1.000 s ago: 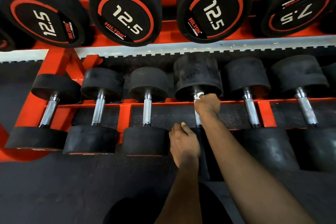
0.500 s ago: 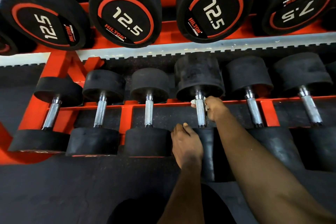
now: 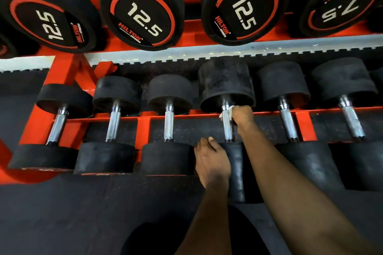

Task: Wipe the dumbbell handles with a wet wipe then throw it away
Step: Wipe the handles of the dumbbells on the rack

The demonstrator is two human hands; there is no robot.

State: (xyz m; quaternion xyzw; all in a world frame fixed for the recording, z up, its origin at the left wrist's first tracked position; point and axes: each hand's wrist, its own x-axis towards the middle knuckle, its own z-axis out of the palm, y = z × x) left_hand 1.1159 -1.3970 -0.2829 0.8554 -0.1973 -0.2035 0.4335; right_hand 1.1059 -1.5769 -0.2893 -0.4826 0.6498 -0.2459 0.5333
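Several black dumbbells lie side by side on the lower shelf of a red rack (image 3: 143, 119), chrome handles pointing away from me. My right hand (image 3: 242, 115) holds a white wet wipe (image 3: 227, 112) wrapped against the far end of the fourth dumbbell's chrome handle (image 3: 228, 130), just under its far head (image 3: 226, 85). My left hand (image 3: 213, 161) grips the near head (image 3: 236, 170) of that same dumbbell, fingers curled over its left edge.
Other chrome handles lie to the left (image 3: 169, 124) and right (image 3: 288, 123) of the one being wiped. An upper shelf carries big dumbbells marked 12.5 (image 3: 143, 20) and 7.5 (image 3: 339, 9). Dark rubber flooring (image 3: 83, 213) runs in front of the rack.
My right hand has shifted from on top of the handle to its right side and slid with the wipe to the far end. My left hand has stayed on the near head.
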